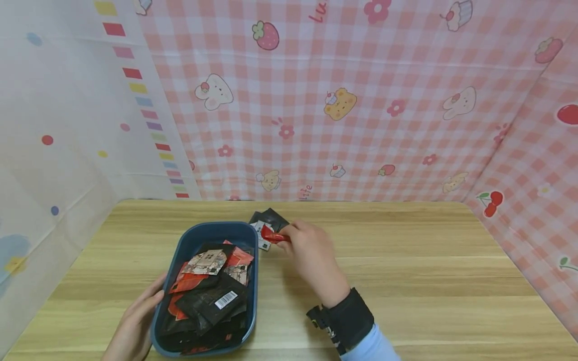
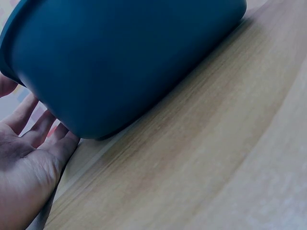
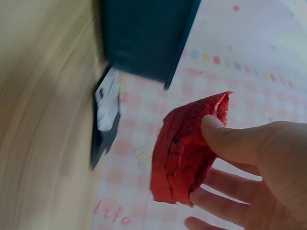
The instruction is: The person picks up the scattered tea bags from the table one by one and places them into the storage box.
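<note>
My right hand [image 1: 311, 258] pinches a small red foil packet [image 3: 184, 148] between thumb and fingers, held up above the table just right of the blue bin. In the head view the packet overlaps a few flat packets [image 1: 271, 218], black and white, lying behind the bin's far right corner. My left hand [image 1: 137, 321] rests against the left side of the blue bin [image 1: 256, 301], its fingers straight along the outer wall in the left wrist view. Inside the bin lie several packets, among them a black packet with a barcode label [image 1: 217, 301] and a patterned beige packet [image 1: 205, 261].
The bin stands on a light wood-grain table [image 1: 429, 291], left of its middle. A pink checked cloth [image 1: 307, 125] hangs behind the table, and a white dotted cloth [image 1: 67, 100] hangs at the left.
</note>
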`<state>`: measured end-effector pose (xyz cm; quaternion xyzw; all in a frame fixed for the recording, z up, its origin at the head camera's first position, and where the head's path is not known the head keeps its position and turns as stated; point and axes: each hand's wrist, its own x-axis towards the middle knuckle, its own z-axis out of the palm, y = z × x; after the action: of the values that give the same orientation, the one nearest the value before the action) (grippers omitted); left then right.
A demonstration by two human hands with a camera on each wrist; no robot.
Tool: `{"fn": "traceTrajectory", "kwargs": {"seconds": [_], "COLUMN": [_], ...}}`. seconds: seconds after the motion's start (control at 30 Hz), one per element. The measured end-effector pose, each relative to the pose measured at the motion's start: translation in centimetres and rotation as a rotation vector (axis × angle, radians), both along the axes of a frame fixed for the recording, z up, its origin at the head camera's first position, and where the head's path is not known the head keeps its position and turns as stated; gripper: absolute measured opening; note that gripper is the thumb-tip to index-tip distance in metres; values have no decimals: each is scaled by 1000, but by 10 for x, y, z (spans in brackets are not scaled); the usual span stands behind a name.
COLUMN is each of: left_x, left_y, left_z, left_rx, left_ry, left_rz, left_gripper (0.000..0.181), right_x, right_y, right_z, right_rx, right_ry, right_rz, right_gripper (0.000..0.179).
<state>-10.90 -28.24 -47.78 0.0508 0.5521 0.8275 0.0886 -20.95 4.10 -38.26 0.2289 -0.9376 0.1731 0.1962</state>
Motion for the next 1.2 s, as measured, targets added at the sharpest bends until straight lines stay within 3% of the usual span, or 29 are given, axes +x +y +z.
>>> {"fn": "traceTrajectory", "kwargs": {"seconds": [0.23, 0.5, 0.77, 1.0, 1.2], "left_x": [-1, -1, -4, -1, -1], "left_y": [0, -1, 0, -1, -2], "left_z": [-1, -3, 1, 3, 2], "left_rx": [-35, -66, -169, -47, -25], "left_ry": [-6, -15, -107, -5, -33], "left_rz": [14, 17, 53, -25, -33], "left_gripper": [51, 54, 62, 52, 54], "right_x": [28, 55, 62, 63, 63], "right_y": [-27, -45, -53, -55, -55], "right_z": [10, 16, 8, 2, 1], "right_rx": [9, 121, 195, 208, 182], "right_ry": [134, 142, 151, 115, 141], "right_rz": [168, 339, 392, 392, 393], "right_gripper": [14, 25, 22, 19, 19]}}
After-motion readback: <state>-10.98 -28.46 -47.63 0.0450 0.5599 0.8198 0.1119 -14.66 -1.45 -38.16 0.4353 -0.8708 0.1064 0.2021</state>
